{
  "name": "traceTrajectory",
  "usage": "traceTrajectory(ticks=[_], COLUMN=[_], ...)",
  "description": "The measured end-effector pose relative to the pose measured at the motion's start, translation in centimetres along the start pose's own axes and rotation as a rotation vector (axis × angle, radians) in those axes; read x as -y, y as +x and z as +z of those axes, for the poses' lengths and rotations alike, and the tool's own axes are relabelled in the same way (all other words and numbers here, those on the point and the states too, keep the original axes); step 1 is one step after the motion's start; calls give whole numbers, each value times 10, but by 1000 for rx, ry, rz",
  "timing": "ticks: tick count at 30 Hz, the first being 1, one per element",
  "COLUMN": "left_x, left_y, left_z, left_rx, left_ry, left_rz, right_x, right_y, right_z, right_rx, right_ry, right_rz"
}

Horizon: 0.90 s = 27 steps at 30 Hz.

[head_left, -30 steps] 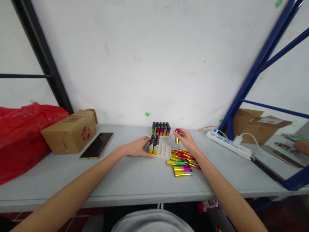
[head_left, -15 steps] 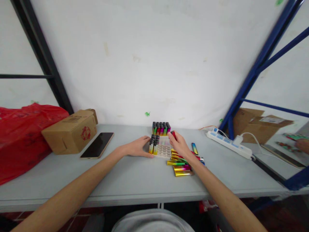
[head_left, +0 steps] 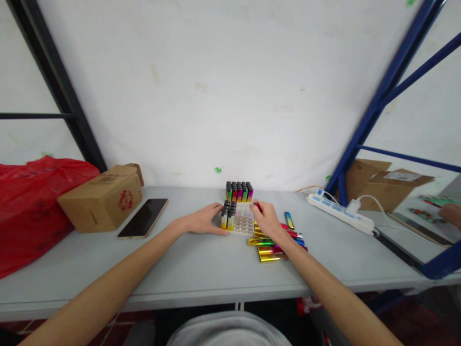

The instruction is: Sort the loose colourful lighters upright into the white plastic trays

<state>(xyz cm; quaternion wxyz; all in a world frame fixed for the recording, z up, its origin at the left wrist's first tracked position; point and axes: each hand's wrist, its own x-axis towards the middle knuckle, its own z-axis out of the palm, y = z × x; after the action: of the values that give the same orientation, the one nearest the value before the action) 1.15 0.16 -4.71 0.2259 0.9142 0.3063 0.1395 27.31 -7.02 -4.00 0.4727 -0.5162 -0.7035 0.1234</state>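
My left hand [head_left: 204,218] grips the left side of a pale tray [head_left: 245,225] with rows of round holes, thumb at the near edge and fingers toward the back. Several black-topped lighters [head_left: 227,216] with yellow and silver bodies stand upright in the tray's left columns. My right hand [head_left: 268,220] is closed around a red lighter [head_left: 257,205] above the tray's right side; most of that lighter is hidden by the fingers. Under and beside my right wrist lies a loose pile of shiny lighters [head_left: 272,250], gold, green, red and purple. One blue-yellow lighter [head_left: 289,220] lies apart.
Behind the tray stands a block of upright lighters [head_left: 239,192]. To the left are a phone [head_left: 144,218], a cardboard box [head_left: 103,197] and a red plastic bag [head_left: 39,206]. A white power strip [head_left: 340,214] lies right, near a blue frame post [head_left: 374,115]. Another person's hand [head_left: 452,212] shows far right.
My right hand has turned, its fingers curling more over the red lighter, which has come slightly lower. My left hand stays at the tray. The whole view has shifted slightly.
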Motion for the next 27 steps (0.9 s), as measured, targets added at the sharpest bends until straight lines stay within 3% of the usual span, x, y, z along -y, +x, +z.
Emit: traceTrajectory(ticks=[6,11,17,23,27], left_x=[1,1,1,3,3], left_y=[-1,-1,0,0,0], left_z=[0,1,1,1,1], left_rx=[-3,-12,-12,-19,-18], left_ry=[1,-6,-8,6,9], left_rz=[-5,-2,10,4,-5], right_x=[-1,-11,-15,-29,-38], right_y=[1,5,7,15,19], right_z=[-1,2,3,20,29], right_rx=[20,115,163,312,331], right_ry=[-33,-140,-155,-320,-411], right_rz=[-32,-187,-143,-232,-280])
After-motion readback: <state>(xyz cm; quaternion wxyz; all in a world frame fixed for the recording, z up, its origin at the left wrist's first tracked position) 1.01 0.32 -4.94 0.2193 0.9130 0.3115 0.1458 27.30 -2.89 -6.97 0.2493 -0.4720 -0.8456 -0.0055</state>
